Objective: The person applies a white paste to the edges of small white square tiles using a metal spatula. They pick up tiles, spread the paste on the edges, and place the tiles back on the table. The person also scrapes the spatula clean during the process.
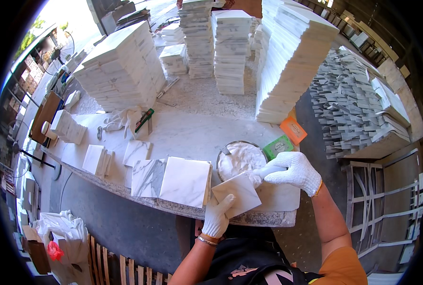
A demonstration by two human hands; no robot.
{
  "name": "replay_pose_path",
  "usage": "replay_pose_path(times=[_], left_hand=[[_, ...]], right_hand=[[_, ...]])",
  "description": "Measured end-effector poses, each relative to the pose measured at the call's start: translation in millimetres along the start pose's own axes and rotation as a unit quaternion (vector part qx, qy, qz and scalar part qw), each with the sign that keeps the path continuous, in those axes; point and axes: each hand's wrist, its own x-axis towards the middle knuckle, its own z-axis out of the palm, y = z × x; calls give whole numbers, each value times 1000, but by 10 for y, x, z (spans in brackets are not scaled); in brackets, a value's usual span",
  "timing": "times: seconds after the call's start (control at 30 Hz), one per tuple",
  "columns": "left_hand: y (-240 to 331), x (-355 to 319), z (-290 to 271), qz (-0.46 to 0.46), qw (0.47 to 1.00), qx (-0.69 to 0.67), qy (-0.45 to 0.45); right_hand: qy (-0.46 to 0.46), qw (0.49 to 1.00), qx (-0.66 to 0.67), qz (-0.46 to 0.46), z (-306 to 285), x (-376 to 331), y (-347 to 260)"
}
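My left hand, in a white glove, holds a small square white marble tile from below, tilted over the near edge of the stone workbench. My right hand, also gloved, grips a putty knife whose blade carries white paste and touches the tile's upper right corner. Just behind the tile stands a round metal bowl filled with white paste. To the left of the held tile lies a short stack of square marble tiles.
Tall stacks of white marble tiles line the back of the bench. An orange box and a green box lie by the bowl. Loose gloves and small tile piles sit at left; grey strips at right.
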Motion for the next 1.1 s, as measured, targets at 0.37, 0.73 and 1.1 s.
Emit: replay_pose_path(times=[0.37,0.73,1.1], left_hand=[[-16,3,-18,-4,1000,-9,1],[-7,1,-7,-2,1000,-10,-1],[-11,1,-16,-4,1000,-11,3]], right_hand=[[-2,999,-29,-23,-11,5,-37],[-6,994,-68,-81,-17,17,-21],[-19,998,56,15,-46,13,-54]])
